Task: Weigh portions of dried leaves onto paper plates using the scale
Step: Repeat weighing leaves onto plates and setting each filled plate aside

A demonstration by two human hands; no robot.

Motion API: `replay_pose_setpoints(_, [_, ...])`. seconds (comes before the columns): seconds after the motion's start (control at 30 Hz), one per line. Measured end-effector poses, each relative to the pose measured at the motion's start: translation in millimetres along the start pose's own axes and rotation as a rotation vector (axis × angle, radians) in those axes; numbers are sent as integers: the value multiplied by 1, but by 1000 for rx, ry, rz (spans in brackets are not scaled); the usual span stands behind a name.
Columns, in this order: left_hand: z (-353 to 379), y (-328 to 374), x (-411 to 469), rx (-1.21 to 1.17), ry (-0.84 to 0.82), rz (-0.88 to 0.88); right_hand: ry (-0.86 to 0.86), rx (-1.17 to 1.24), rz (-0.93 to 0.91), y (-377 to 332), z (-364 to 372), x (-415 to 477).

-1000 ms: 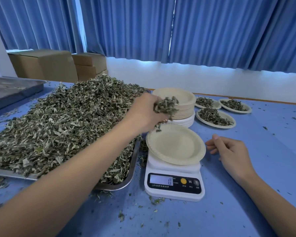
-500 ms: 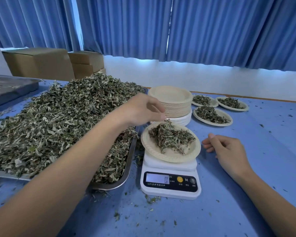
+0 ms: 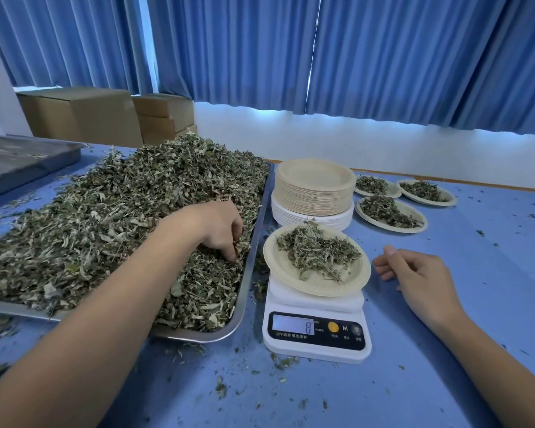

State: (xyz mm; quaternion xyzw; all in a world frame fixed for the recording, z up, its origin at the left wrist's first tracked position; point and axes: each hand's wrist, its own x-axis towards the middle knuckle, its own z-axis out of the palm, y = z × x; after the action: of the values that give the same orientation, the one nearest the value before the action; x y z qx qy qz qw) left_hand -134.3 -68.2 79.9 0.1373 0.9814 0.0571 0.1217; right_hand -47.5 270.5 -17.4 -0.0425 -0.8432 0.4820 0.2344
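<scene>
At the far left of our worktop [image 3: 445, 381] lies a second metal tray [image 3: 28, 159], with plain cardboard boxes [image 3: 81, 115] behind it. Next comes the big tray [image 3: 248, 285], heaped with dried leaves [image 3: 105, 211]. We judge them very light, brittle and loose. They will crumble if squeezed and shed flakes on the way, as the scattered bits on the worktop suggest. They are best taken as a loose pinch or small handful from the top of the heap, near the tray's right edge.

Our left hand [image 3: 217, 227] is doing that: its fingers [image 3: 233, 255] are curled down into the heap, closing on a small pinch.

To the right stands the stack of paper plates [image 3: 314, 186]. In front of it, one paper plate [image 3: 354, 281] sits on the scale [image 3: 315, 304] with a portion [image 3: 315, 251] already on it. The plate is thin and bendy, so we would lift it by the rim with support underneath.

Our right hand [image 3: 420, 273] rests on the worktop just beside that plate, fingers loosely curled and holding nothing. Three filled plates [image 3: 389, 213] lie beyond.

We can read no brand. The scale's display [image 3: 292, 324] shows one digit, either 8 or 0. A letter "M" sits beside a yellow button [image 3: 333, 327], and the small characters beneath are too fine to read.
</scene>
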Motion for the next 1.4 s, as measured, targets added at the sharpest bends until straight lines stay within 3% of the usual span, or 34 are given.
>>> replay_pose_setpoints(0.43, [-2, 6, -6, 19, 120, -36, -11, -11, 1, -4, 0, -1])
replay_pose_setpoints(0.53, [-15, 22, -17, -147, 372, 137, -8, -10, 2, -4, -1, -1])
replay_pose_setpoints(0.63, [-12, 56, -26, -315, 287, 369, -10, -10, 11, -4, -1, -1])
replay_pose_setpoints(0.77, [7, 88, -16, -191, 241, 493, -13, -10, 9, -4, -1, 0])
replay_pose_setpoints(0.93, [13, 91, -8, -35, 321, 517, -14, -7, 7, -4, -2, 0])
replay_pose_setpoints(1.17, [-7, 75, -21, -429, 397, 527, -13, -5, 4, -5, -1, 0])
replay_pose_setpoints(1.4, [-9, 63, -24, -722, 288, 525, -17, 4, -1, -5, -2, 0])
